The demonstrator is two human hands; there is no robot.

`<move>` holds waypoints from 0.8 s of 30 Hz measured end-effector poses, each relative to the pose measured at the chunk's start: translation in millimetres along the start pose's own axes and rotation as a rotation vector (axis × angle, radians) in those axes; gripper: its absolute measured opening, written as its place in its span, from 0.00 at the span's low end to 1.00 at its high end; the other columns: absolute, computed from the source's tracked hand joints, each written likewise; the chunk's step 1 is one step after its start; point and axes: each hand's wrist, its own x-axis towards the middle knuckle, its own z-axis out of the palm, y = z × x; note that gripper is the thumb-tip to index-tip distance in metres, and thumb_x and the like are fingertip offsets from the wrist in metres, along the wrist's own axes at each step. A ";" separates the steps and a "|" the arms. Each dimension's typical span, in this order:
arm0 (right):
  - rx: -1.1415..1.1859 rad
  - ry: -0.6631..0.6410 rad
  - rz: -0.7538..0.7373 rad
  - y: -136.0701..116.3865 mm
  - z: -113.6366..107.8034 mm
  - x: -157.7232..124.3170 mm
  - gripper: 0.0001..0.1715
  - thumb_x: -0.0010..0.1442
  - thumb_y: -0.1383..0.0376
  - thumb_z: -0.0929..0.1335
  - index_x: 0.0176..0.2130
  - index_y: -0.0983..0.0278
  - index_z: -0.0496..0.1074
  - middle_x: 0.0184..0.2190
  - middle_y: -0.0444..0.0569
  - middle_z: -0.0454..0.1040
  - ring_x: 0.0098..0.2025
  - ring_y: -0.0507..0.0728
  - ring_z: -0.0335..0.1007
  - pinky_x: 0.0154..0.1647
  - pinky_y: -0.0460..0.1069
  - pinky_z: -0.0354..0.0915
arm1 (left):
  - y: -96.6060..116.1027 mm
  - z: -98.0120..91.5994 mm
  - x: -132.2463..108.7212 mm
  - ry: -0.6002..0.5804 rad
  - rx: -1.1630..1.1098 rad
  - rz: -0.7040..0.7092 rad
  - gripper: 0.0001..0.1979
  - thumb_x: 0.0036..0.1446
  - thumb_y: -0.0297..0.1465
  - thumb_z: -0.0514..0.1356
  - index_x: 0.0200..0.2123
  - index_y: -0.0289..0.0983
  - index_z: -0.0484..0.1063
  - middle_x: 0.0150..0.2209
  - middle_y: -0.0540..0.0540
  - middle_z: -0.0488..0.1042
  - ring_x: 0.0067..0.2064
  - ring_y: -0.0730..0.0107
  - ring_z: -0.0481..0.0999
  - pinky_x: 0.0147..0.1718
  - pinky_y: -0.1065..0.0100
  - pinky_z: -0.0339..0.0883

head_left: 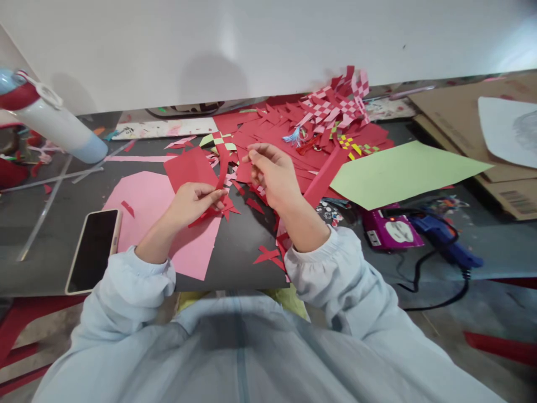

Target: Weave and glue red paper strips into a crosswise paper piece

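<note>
My left hand (pixel 188 206) pinches a red paper strip (pixel 223 170) between thumb and fingers, above a large pink paper sheet (pixel 142 193). Just behind that hand lies a red paper square (pixel 191 168). My right hand (pixel 274 172) is raised at the front of a heap of red paper (pixel 277 131), with its thumb and fingertips drawn together. Whether something small is between those fingertips, I cannot make out. Cut red scraps (pixel 268 256) lie on the dark table between my forearms. Woven red-and-pink checkered paper pieces (pixel 321 109) top the heap.
On the left are a phone (pixel 94 249) and a tilted white-and-blue bottle (pixel 62 123). To the right are a pale green sheet (pixel 406 173), a purple box (pixel 390 229), a blue glue gun (pixel 447 240) with a black cord, and cardboard (pixel 470 123). A white panel (pixel 268 45) stands behind.
</note>
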 end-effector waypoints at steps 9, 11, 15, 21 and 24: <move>-0.241 -0.427 0.211 9.6 11.3 -16.9 0.15 0.47 0.60 0.81 0.32 0.65 0.79 0.23 0.43 0.79 0.20 0.45 0.65 0.21 0.42 0.61 | -21.4 1.0 7.0 0.314 0.247 0.164 0.17 0.65 0.42 0.57 0.39 0.40 0.83 0.37 0.45 0.85 0.39 0.61 0.82 0.41 0.66 0.70; -0.222 -0.417 0.244 9.8 13.1 -20.0 0.18 0.45 0.57 0.81 0.32 0.65 0.79 0.25 0.45 0.81 0.21 0.47 0.69 0.22 0.43 0.65 | -24.5 0.5 6.1 0.379 0.382 0.194 0.17 0.65 0.41 0.57 0.47 0.42 0.83 0.41 0.44 0.85 0.41 0.59 0.82 0.43 0.64 0.69; -0.129 -0.320 0.226 6.5 14.8 -20.9 0.20 0.49 0.51 0.79 0.31 0.65 0.79 0.24 0.46 0.80 0.20 0.47 0.69 0.20 0.43 0.66 | -25.5 -0.2 1.9 0.448 0.579 0.255 0.21 0.66 0.37 0.54 0.57 0.45 0.78 0.39 0.45 0.84 0.40 0.62 0.81 0.42 0.66 0.68; -0.028 -0.164 0.230 3.7 14.8 -15.8 0.09 0.53 0.63 0.78 0.29 0.66 0.78 0.22 0.45 0.79 0.20 0.46 0.70 0.19 0.40 0.66 | -20.0 1.3 -1.3 0.536 0.546 0.319 0.20 0.66 0.35 0.55 0.58 0.46 0.77 0.48 0.47 0.84 0.49 0.65 0.81 0.49 0.67 0.70; -0.020 -0.150 0.193 1.8 13.8 -15.4 0.07 0.53 0.65 0.77 0.29 0.66 0.79 0.22 0.44 0.79 0.21 0.46 0.71 0.20 0.41 0.66 | -16.7 3.3 0.1 0.564 0.376 0.281 0.22 0.62 0.32 0.58 0.59 0.43 0.75 0.50 0.46 0.83 0.50 0.65 0.82 0.54 0.65 0.71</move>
